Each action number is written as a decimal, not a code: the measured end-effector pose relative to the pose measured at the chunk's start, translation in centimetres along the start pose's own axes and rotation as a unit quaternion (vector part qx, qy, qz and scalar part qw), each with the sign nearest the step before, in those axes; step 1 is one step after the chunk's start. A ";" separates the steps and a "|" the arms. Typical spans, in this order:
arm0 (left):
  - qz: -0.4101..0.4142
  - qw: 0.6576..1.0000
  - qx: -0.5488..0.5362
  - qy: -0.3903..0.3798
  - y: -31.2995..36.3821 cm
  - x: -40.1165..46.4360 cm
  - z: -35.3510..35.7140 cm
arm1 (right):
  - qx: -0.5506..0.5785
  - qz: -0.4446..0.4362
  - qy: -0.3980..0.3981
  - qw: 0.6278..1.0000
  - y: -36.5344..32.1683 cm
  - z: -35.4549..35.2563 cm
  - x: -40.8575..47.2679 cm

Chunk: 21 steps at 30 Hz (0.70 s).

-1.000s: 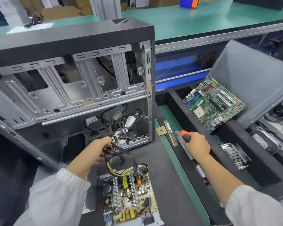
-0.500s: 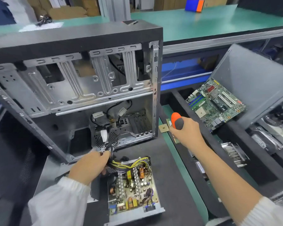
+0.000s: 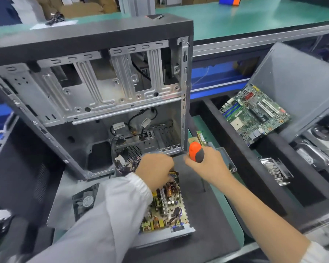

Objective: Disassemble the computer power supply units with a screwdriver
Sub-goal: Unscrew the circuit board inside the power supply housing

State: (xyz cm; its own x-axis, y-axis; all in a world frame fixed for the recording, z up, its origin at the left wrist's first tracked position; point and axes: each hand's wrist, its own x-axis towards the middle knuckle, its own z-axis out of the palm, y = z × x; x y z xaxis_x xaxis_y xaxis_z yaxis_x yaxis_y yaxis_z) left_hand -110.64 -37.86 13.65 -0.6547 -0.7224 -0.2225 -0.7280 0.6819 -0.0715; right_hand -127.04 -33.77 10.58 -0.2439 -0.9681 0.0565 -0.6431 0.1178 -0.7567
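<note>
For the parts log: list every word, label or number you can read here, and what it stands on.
No text here is legible.
White tags on the cables inside the computer case: print blurred.
Round sticker on the fan: too small.
Motherboard markings: too small.
Power supply board markings: unreadable.

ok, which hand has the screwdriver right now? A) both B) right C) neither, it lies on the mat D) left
B: the right hand is wrapped round the orange-and-grey handle of the screwdriver, held above the mat beside the open computer case, while the left hand is down at the wires on the far end of the opened power supply unit.
</note>
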 end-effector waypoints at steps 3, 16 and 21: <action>0.047 0.996 -0.025 0.073 -1.0 -0.6 2.0 | 0.027 -0.019 0.054 0.998 0.0 -0.2 -0.3; 0.141 0.956 -0.153 0.205 -3.1 -4.2 5.7 | 0.140 0.008 0.109 0.984 -0.8 -0.3 -1.9; 0.089 0.954 -0.214 0.187 -2.7 -4.3 5.8 | 0.154 -0.023 0.117 0.981 -1.5 -0.2 -2.0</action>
State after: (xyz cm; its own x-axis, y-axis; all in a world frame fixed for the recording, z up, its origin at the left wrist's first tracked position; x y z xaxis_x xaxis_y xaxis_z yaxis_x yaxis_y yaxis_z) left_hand -104.70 -35.91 9.19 -0.7443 -0.6445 0.1750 -0.5619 0.7460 0.3575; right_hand -125.73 -31.92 11.72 -0.4035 -0.8890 0.2165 -0.4167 -0.0320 -0.9085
